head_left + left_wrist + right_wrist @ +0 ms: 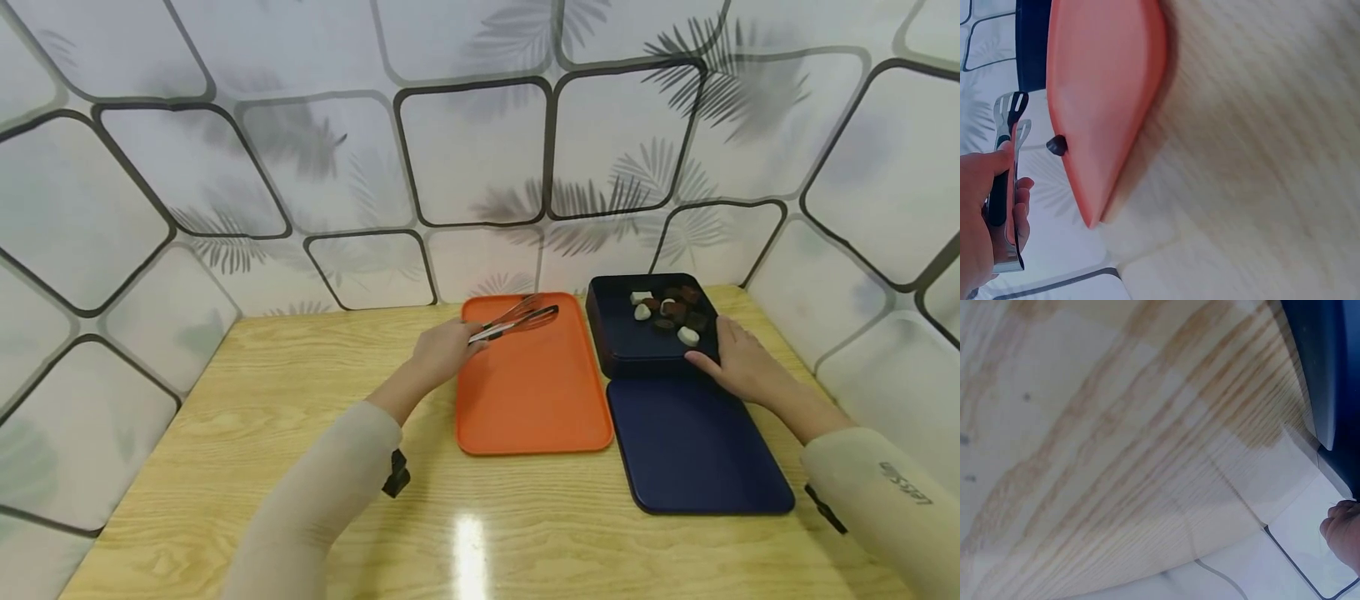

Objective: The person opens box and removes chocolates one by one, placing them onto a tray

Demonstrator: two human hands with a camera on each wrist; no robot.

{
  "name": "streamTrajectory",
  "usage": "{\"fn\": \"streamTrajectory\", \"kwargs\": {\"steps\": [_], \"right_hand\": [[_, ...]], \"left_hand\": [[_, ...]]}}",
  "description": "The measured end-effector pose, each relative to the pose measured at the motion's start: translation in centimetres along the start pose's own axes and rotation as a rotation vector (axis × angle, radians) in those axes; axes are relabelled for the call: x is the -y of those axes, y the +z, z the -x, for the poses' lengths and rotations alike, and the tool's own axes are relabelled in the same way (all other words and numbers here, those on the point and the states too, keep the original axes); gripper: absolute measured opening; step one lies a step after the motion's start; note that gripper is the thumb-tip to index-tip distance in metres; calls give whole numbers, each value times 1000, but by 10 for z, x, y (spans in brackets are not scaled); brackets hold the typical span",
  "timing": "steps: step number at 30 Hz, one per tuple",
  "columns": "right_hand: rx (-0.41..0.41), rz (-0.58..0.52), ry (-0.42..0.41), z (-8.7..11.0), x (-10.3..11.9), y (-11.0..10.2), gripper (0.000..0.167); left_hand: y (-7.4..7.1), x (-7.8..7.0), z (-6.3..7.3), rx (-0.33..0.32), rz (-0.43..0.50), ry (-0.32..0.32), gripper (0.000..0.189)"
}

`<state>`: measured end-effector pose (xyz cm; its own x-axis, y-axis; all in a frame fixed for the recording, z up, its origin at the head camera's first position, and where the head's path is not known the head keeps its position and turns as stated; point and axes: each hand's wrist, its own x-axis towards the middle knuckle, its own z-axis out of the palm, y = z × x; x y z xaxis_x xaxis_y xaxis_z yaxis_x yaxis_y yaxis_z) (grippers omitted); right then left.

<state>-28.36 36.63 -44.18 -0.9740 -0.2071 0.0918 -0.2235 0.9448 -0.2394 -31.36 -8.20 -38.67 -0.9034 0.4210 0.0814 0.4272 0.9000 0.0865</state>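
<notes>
My left hand (pixel 442 354) grips a pair of metal tongs (pixel 999 194) with black parts, thumb on one arm and fingers round the other. The tongs reach over the far part of an orange tray (pixel 532 400), their tips apart. A small dark stone (pixel 1057 145) lies at the tray's edge in the left wrist view. At the right, my right hand (pixel 750 367) holds the near right corner of a dark blue box (pixel 622 358), thumb over the rim and fingers along the outer side. Several white, brown and black stones (pixel 675 312) lie inside the box.
A flat dark blue lid or tray (pixel 697 450) lies just in front of the box, beside the orange tray. All stand on a light wooden table (pixel 300 400). Patterned cloth walls (pixel 480 158) enclose the back and both sides.
</notes>
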Motion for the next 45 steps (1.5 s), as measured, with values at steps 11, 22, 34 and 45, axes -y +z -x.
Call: {"fn": "streamTrajectory", "kwargs": {"steps": [11, 22, 34, 45], "right_hand": [[11, 2, 18, 1, -3, 1, 93], [12, -7, -1, -1, 0, 2, 93], [11, -9, 5, 1, 4, -3, 93], [26, -1, 15, 1, 3, -2, 94]], "left_hand": [[-14, -33, -30, 68, -22, 23, 45], [-23, -67, -51, 92, -3, 60, 42], [-17, -108, -73, 111, 32, 72, 29], [-7, -136, -76, 109, 117, 23, 58]]}}
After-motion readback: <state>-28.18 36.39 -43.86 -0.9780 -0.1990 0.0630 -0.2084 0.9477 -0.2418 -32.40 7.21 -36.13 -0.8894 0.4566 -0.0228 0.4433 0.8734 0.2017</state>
